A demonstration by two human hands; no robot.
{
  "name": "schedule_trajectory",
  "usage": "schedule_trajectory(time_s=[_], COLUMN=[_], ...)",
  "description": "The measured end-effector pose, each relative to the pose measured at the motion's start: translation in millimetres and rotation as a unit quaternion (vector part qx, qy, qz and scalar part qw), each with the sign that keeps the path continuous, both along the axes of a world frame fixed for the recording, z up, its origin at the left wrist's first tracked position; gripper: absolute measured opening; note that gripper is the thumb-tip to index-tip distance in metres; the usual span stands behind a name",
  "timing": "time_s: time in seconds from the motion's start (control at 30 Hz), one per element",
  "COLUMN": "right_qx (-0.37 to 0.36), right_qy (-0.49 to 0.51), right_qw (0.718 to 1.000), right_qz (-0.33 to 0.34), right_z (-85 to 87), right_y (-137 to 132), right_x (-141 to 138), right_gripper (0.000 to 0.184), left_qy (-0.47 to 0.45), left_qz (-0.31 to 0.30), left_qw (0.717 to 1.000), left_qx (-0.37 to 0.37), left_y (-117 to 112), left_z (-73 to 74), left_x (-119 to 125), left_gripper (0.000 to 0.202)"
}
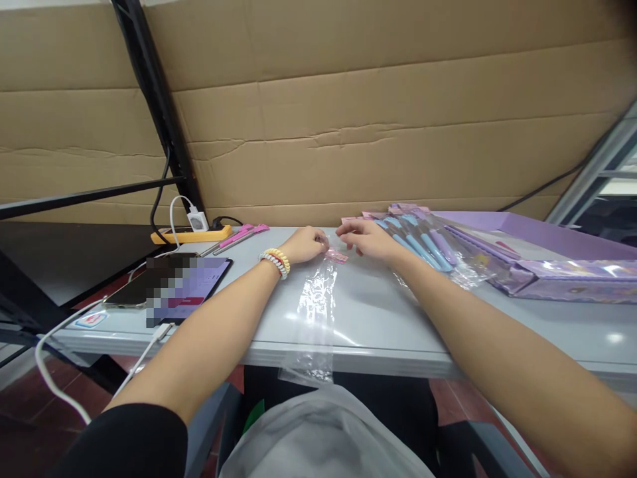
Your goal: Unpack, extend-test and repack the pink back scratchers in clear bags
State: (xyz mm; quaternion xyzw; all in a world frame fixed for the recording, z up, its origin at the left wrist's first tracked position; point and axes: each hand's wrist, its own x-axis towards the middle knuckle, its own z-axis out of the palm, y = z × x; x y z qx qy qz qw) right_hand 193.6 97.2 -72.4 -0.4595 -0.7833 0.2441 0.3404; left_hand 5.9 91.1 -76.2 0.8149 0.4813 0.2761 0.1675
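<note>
Both hands, left (pixel 307 244) and right (pixel 367 238), pinch the pink top of an empty clear bag (pixel 318 299); packed pens (pixel 423 242) lie beside, bagging apparently unfinished.

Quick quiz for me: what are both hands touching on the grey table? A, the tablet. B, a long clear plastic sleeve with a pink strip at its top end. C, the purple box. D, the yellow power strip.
B: the left hand and right hand meet at the pink-tipped end of the clear plastic sleeve, which runs toward the table edge.
</note>
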Motion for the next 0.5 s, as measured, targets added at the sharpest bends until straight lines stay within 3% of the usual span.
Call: schedule_trajectory(time_s=[0.1, 0.27, 0.4, 0.5], right_qx=[-0.024, 0.054, 0.106, 0.149], right_qy=[0.012, -0.053, -0.058, -0.028], right_qw=[0.999, 0.996, 0.991, 0.985], right_qz=[0.026, -0.039, -0.061, -0.086], right_z=[-1.7, -4.2, 1.1, 11.6], right_y=[0.0, -2.4, -3.6, -9.8], right_x=[-1.8, -1.5, -2.2, -5.0], right_gripper=[0.027, 0.045, 0.036, 0.022], left_qy=[-0.015, -0.026, -0.043, -0.115], left_qz=[0.025, 0.108, 0.13, 0.149], left_qw=[1.0, 0.993, 0.983, 0.981], left_qx=[-0.003, -0.026, -0.12, -0.051], left_y=[0.6, 1.8, 3.6, 6.2], left_z=[1.0, 1.5, 3.7, 16.2], left_x=[1.9, 0.0, -6.0, -9.9], left_gripper=[0.014, 0.024, 0.07, 0.073])
